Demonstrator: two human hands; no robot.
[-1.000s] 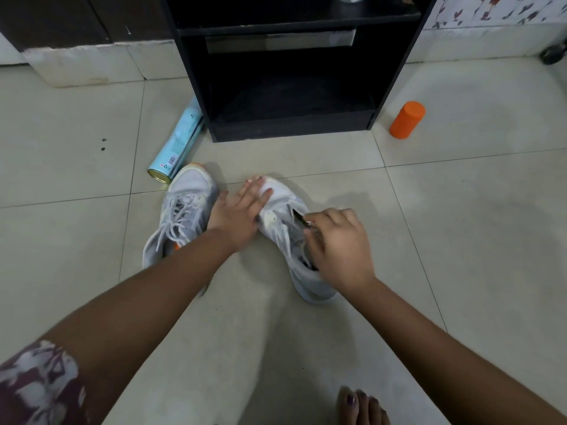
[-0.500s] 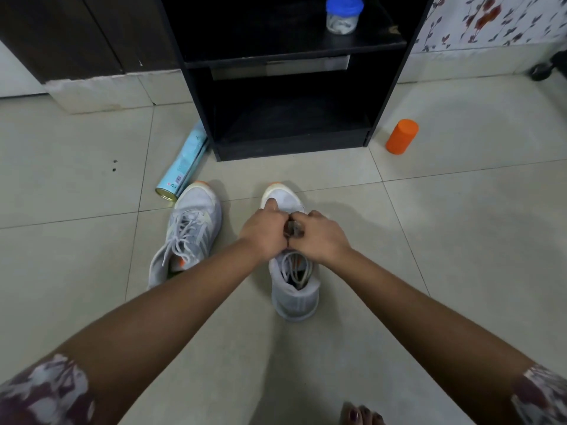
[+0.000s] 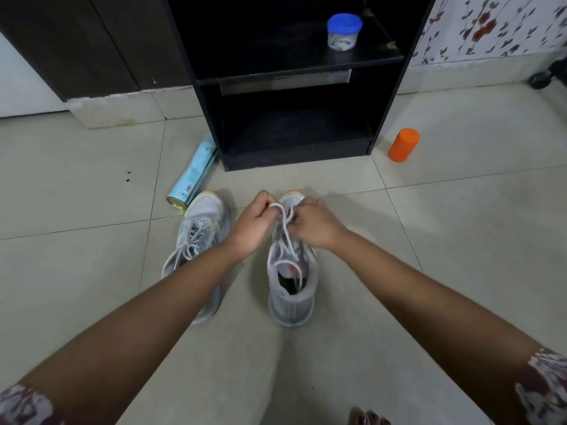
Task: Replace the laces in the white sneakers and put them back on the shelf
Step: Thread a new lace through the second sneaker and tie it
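Tile strip (image 3: 277, 179) between sneakers (image 3: 206, 214) and shelf (image 3: 294, 157)

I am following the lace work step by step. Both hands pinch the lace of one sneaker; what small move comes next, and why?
Probably draw the lace out of the next eyelets. The left hand and right hand pinch it above the front of the sneaker, and a loose loop lies over its opening, so it looks half undone.
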